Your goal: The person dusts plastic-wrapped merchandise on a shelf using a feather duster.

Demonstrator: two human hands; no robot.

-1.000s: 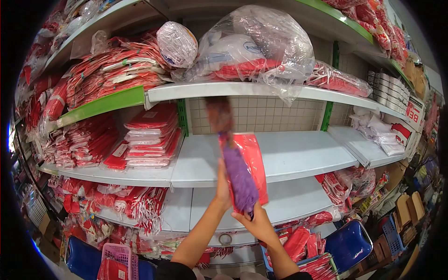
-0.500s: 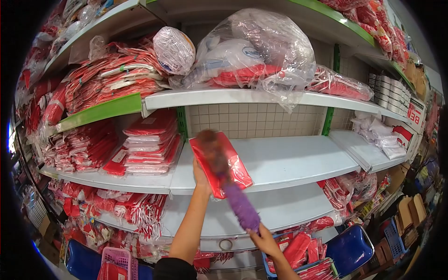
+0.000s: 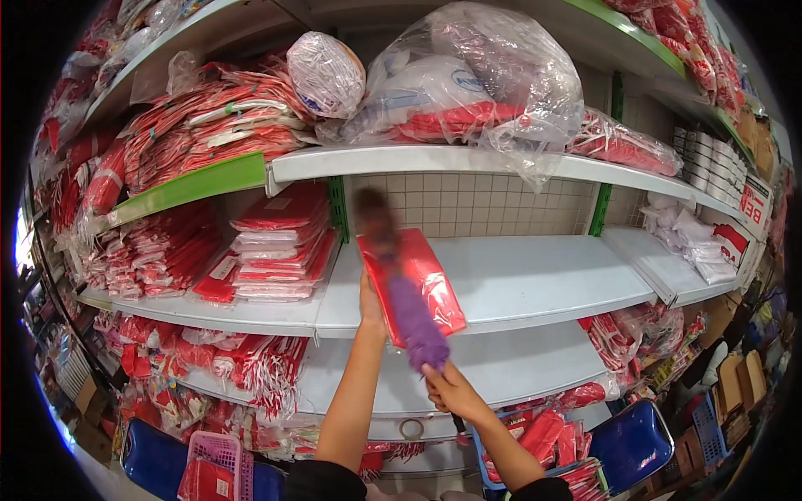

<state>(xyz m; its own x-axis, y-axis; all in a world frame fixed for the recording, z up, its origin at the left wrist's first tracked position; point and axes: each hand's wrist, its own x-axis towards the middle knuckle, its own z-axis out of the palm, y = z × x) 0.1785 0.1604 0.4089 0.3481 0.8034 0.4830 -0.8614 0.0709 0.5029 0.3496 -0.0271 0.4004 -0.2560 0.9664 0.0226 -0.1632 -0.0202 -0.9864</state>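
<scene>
My left hand [image 3: 372, 302] grips the left edge of a flat red package [image 3: 436, 288] in clear plastic, holding it up in front of the middle shelf. In my right hand [image 3: 454, 391] is a feather duster [image 3: 415, 321], purple at its lower part and brown at its blurred tip. The duster slants up and left across the face of the package and covers part of it. My right fingers are wrapped round its lower end. Left of the package, a stack of similar red packages [image 3: 280, 250] lies on the middle shelf [image 3: 535, 280].
The upper shelf [image 3: 368, 160] holds a large clear plastic bag [image 3: 493, 79] and red bundles [image 3: 209, 125]. White packets [image 3: 689, 242] lie at the right. Below are a pink basket [image 3: 215, 451], a blue stool [image 3: 639, 447] and a basket of red packages [image 3: 543, 442].
My right hand and the duster have moved up and left across the package. The view has shifted slightly, and my left hand still holds the package.
</scene>
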